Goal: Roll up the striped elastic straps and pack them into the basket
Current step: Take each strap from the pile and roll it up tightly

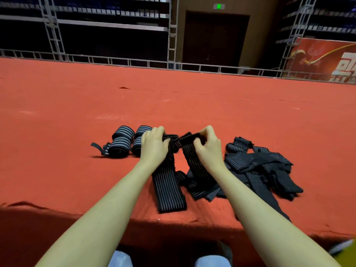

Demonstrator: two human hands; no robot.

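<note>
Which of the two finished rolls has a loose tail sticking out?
The left roll: a loose strap end trails from its near end. The right roll, beside the left hand, shows none.

Both hands gripping striped strap (169,187), two rolled straps (128,140) left, red carpet (173,105)

Dim background, soft blur, wide-angle distortion

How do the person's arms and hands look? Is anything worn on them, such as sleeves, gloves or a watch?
Both forearms are bare as far up as the head view shows; no sleeve edge is in view. The left hand and the right hand wear no gloves. No watch, bracelet or ring shows on the visible sides of the wrists and fingers. Fingernails are too small to judge.
</note>
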